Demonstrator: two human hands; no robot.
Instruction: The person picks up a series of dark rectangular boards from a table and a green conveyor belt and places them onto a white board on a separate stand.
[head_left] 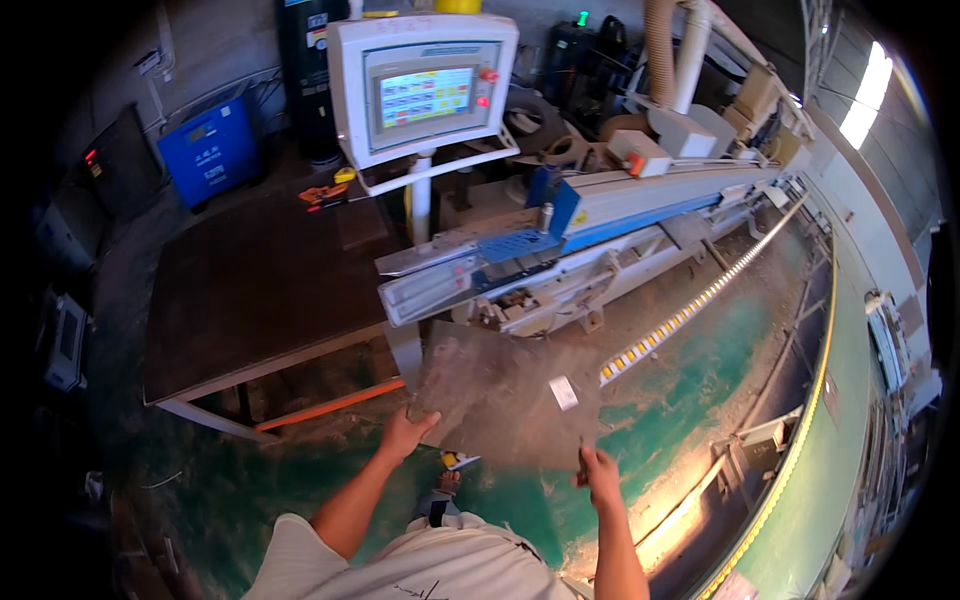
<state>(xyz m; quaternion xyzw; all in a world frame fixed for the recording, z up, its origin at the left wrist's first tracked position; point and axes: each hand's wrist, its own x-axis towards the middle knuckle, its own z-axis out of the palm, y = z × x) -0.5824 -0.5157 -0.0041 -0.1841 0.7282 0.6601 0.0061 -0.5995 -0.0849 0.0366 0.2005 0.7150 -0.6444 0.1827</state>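
A flat grey-brown board (495, 400) with a small white label on it is held out in front of me, above the floor. My left hand (408, 432) is closed on its near left edge, the thumb lying over the top face. At the near right corner, my right hand (600, 475) is closed on the edge. The fingers beneath the board are hidden, and its surface is slightly blurred. Just beyond the board lies the near end of a long blue and grey machine (640, 210).
A dark-topped table (260, 280) stands at left, with orange-handled tools (325, 195) on its far edge. A control panel with a lit screen (425, 95) rises beside it. A roller rail (700, 300) and a long green conveyor (830, 440) run along the right.
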